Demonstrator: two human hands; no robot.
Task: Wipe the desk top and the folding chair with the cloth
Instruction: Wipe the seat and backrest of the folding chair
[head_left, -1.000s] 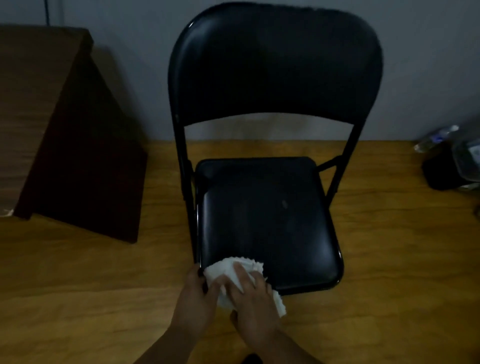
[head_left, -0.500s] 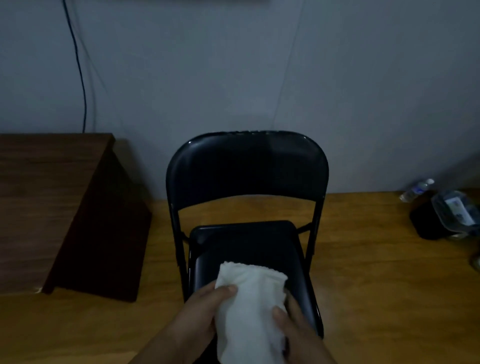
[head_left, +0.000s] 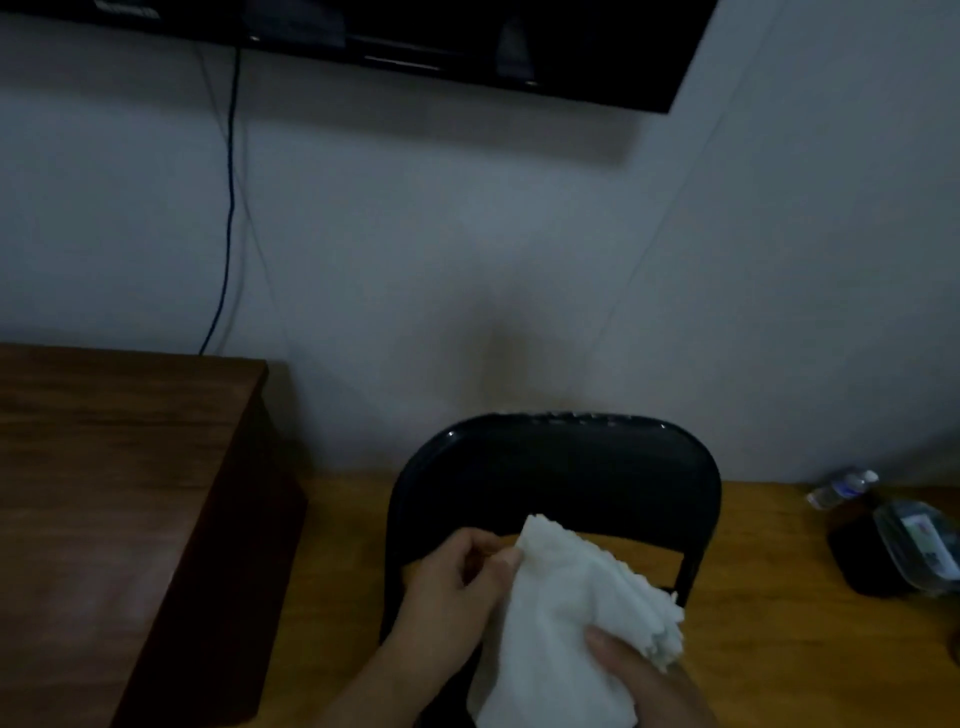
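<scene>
Since 0.5 s ago: cloth (head_left: 561, 623) raised off seat, chair (head_left: 558, 473) backrest behind. Left hand (head_left: 457, 587) pinching top corner, right hand (head_left: 641, 680) gripping lower edge. Count: 1 cloth, 1 chair, 1 desk (head_left: 104, 467), 2 hands.

Just two bare hands and forearms coming up from the bottom edge: left hand (head_left: 457, 577), right hand (head_left: 641, 675). No sleeves, gloves, rings or watch in sight; short plain nails, the rest too dim.

The room is dim. A pale wall (head_left: 467, 249) has a thin dark cord (head_left: 228, 208) hanging down and a black screen (head_left: 467, 47) up high. The floor (head_left: 769, 597) is yellow wood.
</scene>
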